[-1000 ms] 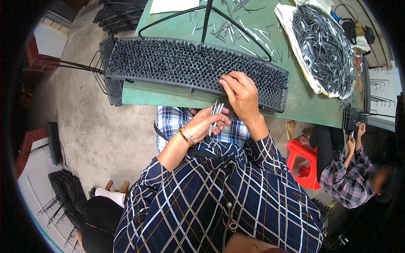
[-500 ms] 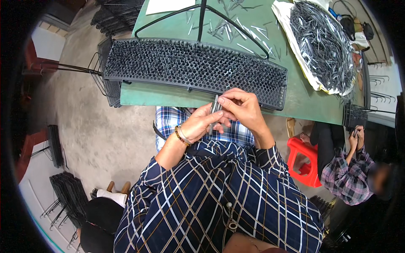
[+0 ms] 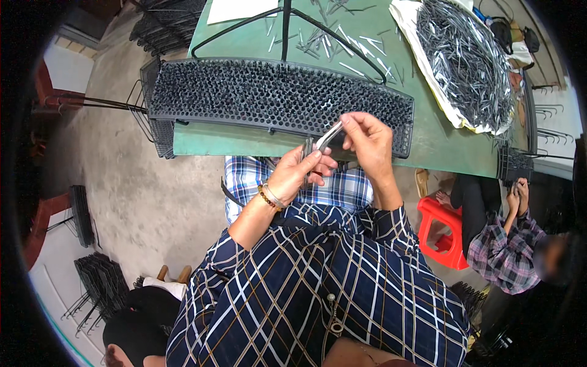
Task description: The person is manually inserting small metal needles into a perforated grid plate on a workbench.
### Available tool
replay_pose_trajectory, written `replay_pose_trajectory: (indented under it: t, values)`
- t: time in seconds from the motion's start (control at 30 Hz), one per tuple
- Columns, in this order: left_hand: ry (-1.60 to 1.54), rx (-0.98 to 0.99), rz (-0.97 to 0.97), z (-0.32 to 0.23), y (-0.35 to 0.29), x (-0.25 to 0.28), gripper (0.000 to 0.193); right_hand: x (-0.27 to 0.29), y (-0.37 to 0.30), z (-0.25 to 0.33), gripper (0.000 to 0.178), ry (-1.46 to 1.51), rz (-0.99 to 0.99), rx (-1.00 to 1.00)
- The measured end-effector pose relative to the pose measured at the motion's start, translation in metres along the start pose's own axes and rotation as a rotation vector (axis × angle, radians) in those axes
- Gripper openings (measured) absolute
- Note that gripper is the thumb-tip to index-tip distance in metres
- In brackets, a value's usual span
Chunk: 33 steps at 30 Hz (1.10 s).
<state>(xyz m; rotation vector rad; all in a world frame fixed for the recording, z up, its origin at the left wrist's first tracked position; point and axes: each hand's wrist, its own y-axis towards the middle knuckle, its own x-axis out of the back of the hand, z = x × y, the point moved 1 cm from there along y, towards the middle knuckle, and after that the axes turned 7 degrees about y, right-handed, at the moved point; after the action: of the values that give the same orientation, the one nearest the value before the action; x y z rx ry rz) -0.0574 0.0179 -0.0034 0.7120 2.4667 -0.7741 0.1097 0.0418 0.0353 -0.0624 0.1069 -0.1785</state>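
A small bundle of slim grey metal pieces (image 3: 307,148) is gripped upright between the thumb and fingers of my left hand (image 3: 288,176). My right hand (image 3: 374,147) pinches the upper end of a long, pale, shiny metal piece (image 3: 329,136), which slants down to the left hand's fingertips. Whether it is one piece or several pressed together I cannot tell. Just beyond both hands lies a long black rack (image 3: 269,115) full of small round holes, many with dark tips standing in them. A black wire hanger frame (image 3: 243,27) rises from its far edge.
Loose metal pieces (image 3: 327,41) lie scattered on the green table (image 3: 223,139). A white sack (image 3: 408,38) heaped with more pieces stands at the right. A red stool (image 3: 441,235) and a seated person (image 3: 504,248) are at the right; another person (image 3: 139,321) is lower left.
My right hand has moved up and to the right, away from the left hand, drawing the pale metal piece at a slant. My left hand keeps its hold on the bundle.
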Motion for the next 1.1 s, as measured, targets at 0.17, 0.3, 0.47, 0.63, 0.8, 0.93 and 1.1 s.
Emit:
replay_pose_trajectory:
  t: [0.17,0.3,0.47,0.63,0.8,0.93,1.1]
  values:
    - [-0.046,0.037,0.000,0.005,0.002,0.003,0.028,-0.002,0.011,0.001,0.015,-0.078,-0.169,0.159]
    - [-0.064,0.075,-0.010,0.001,0.002,0.001,0.029,-0.002,0.018,-0.008,0.014,-0.408,-0.130,0.405]
    - [-0.052,0.108,-0.023,0.000,0.001,0.001,0.029,0.000,0.020,-0.007,0.012,-0.478,-0.090,0.535]
    - [-0.056,0.129,-0.021,0.000,0.003,0.001,0.028,0.000,0.016,-0.011,0.011,-0.463,-0.171,0.563]
    - [-0.062,0.128,-0.024,0.000,0.003,0.001,0.028,-0.002,0.012,-0.014,0.010,-0.423,-0.195,0.518]
    - [-0.066,0.130,-0.018,0.002,0.003,0.001,0.028,-0.002,0.014,-0.014,0.010,-0.463,-0.180,0.571]
    - [-0.071,0.133,-0.014,0.003,0.002,0.002,0.027,0.001,0.014,-0.011,0.009,-0.487,-0.040,0.601]
